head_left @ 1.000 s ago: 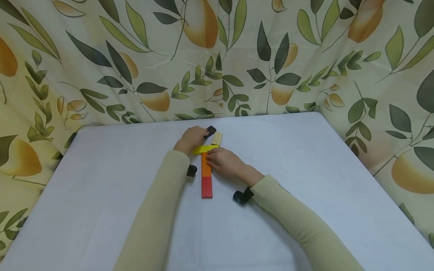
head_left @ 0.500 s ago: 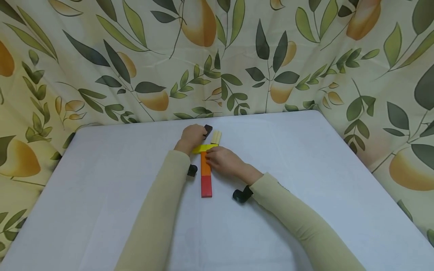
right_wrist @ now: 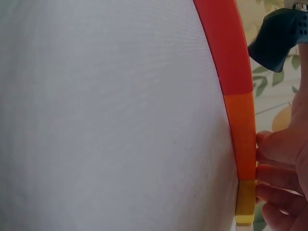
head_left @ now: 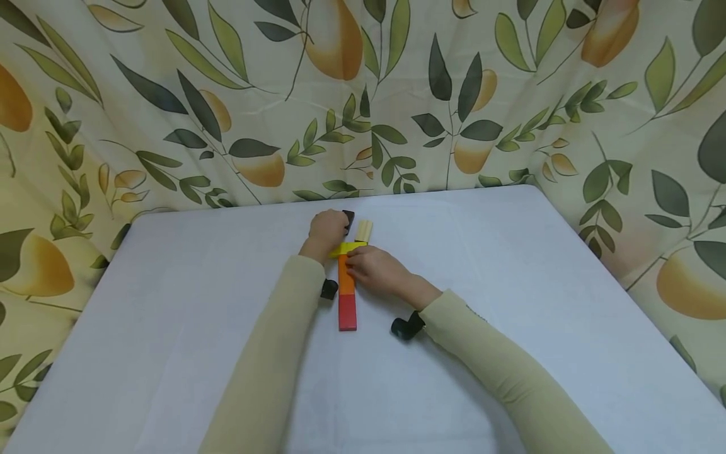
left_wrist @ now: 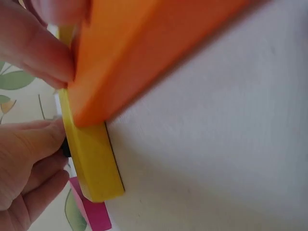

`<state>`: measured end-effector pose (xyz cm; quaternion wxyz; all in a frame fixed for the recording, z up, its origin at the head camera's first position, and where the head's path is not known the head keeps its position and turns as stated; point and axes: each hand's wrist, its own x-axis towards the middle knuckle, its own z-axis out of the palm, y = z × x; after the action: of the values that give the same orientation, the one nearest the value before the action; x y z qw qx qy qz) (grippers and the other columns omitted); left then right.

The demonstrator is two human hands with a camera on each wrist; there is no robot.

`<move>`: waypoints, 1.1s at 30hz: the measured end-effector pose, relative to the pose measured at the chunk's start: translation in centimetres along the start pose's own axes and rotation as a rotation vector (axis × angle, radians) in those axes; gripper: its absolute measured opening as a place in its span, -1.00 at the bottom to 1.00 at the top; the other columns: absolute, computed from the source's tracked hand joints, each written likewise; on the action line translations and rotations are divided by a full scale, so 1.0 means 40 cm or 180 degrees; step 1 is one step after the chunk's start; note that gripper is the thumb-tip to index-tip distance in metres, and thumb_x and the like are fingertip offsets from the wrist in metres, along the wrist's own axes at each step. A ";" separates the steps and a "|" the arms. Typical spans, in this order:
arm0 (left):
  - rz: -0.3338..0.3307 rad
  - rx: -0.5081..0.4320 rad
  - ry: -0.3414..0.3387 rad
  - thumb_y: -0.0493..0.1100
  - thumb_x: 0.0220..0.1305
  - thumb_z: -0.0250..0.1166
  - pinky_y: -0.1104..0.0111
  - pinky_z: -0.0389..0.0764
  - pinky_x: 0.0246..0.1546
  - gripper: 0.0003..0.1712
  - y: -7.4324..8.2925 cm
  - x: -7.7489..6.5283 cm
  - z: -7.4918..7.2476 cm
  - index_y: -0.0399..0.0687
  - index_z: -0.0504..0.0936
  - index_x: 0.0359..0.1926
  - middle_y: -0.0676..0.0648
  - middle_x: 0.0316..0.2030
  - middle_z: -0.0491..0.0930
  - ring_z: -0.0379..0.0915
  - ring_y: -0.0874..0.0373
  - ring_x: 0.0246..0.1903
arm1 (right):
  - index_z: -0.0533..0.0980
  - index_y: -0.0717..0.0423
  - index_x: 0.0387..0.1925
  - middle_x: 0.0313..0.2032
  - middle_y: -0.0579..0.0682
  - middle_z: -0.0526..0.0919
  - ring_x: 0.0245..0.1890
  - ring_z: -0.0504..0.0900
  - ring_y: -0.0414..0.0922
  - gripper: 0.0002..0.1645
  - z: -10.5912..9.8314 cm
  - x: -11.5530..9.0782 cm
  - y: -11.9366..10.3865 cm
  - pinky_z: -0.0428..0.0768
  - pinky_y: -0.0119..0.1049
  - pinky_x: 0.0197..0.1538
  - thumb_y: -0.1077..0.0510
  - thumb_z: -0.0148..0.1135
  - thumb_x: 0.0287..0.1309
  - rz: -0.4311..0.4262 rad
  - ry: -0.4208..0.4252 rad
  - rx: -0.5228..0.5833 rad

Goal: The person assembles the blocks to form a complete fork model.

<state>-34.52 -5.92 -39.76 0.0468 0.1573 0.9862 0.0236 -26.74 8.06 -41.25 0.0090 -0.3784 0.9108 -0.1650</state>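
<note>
A red block (head_left: 348, 313), an orange block (head_left: 344, 284) and a yellow block (head_left: 354, 246) lie joined on the white table, the yellow one crosswise at the far end. My left hand (head_left: 328, 228) pinches a small black block (head_left: 348, 219) just beyond the yellow one. My right hand (head_left: 377, 268) rests its fingertips where orange meets yellow. In the left wrist view the fingers (left_wrist: 36, 48) of the right hand lie against these two blocks. A pink block (left_wrist: 91, 207) shows beyond the yellow end there; the left hand hides it in the head view.
A pale cream block (head_left: 363, 231) lies past the yellow one, to the right of the black block. Black wrist cameras (head_left: 406, 326) hang beneath both sleeves, close to the tabletop. A leaf-patterned curtain (head_left: 397, 126) stands behind the table (head_left: 482, 265).
My left hand has shifted slightly right, and its black block has turned to lie more nearly in line with the row. My right hand stays on the orange and yellow blocks.
</note>
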 end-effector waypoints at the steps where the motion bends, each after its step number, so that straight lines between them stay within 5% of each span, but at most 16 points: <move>1: -0.0017 0.0008 0.0006 -0.13 0.31 0.13 0.19 0.52 -0.13 -0.77 0.003 0.000 0.000 -0.13 0.65 -0.17 -0.12 -0.22 0.59 0.45 0.04 -0.28 | 0.59 0.23 -0.08 -0.08 0.09 0.59 -0.05 0.53 -0.07 -0.70 0.000 -0.001 0.000 0.45 -0.25 0.08 0.16 0.19 0.18 0.0002 -0.0001 0.0009; 9: -0.0067 -0.0165 0.0001 -0.12 0.31 0.14 0.25 0.50 -0.17 -0.76 0.014 0.004 -0.024 -0.15 0.60 -0.12 -0.10 -0.23 0.57 0.43 0.05 -0.28 | 0.59 0.22 -0.09 -0.08 0.08 0.60 -0.05 0.52 -0.07 -0.70 -0.003 -0.003 0.002 0.44 -0.24 0.09 0.16 0.19 0.18 0.0046 -0.0027 0.0043; 13: 0.0074 -0.0277 -0.0130 -0.13 0.35 0.08 0.26 0.38 0.06 -0.60 0.004 0.003 -0.044 -0.16 0.46 0.16 -0.11 0.06 0.48 0.39 0.02 -0.03 | 0.60 0.20 -0.08 -0.07 0.07 0.59 -0.04 0.52 -0.07 -0.70 -0.005 -0.002 0.001 0.43 -0.24 0.10 0.15 0.20 0.17 0.0073 -0.0035 0.0069; 19: 0.0241 -0.0493 -0.0496 -0.18 0.38 0.02 0.23 0.04 0.28 -0.44 -0.026 -0.002 -0.039 -0.10 0.18 0.36 -0.08 0.35 0.10 0.03 0.03 0.30 | 0.59 0.21 -0.08 -0.06 0.07 0.59 -0.03 0.52 -0.07 -0.69 -0.005 0.001 -0.001 0.43 -0.25 0.10 0.15 0.19 0.18 0.0046 -0.0034 0.0058; 28: 0.0121 -0.0873 -0.0772 -0.22 0.40 -0.02 0.17 0.08 0.27 -0.44 -0.049 -0.004 -0.018 0.02 0.15 0.38 -0.05 0.35 0.11 0.08 0.05 0.27 | 0.60 0.21 -0.09 -0.07 0.08 0.59 -0.03 0.52 -0.07 -0.70 -0.005 0.002 0.000 0.43 -0.24 0.10 0.16 0.19 0.18 0.0024 -0.0020 0.0046; 33: 0.0133 -0.0800 -0.0700 -0.21 0.38 0.01 0.18 0.15 0.24 -0.45 -0.048 -0.003 -0.010 -0.02 0.18 0.36 -0.11 0.30 0.21 0.20 0.03 0.16 | 0.59 0.21 -0.08 -0.06 0.08 0.59 -0.02 0.51 -0.07 -0.70 -0.004 0.002 -0.003 0.42 -0.23 0.11 0.15 0.19 0.18 0.0071 -0.0040 0.0082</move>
<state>-35.04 -7.80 -39.48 0.1732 0.1722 0.9609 0.1304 -26.74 7.98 -41.07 0.0215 -0.3691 0.9126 -0.1743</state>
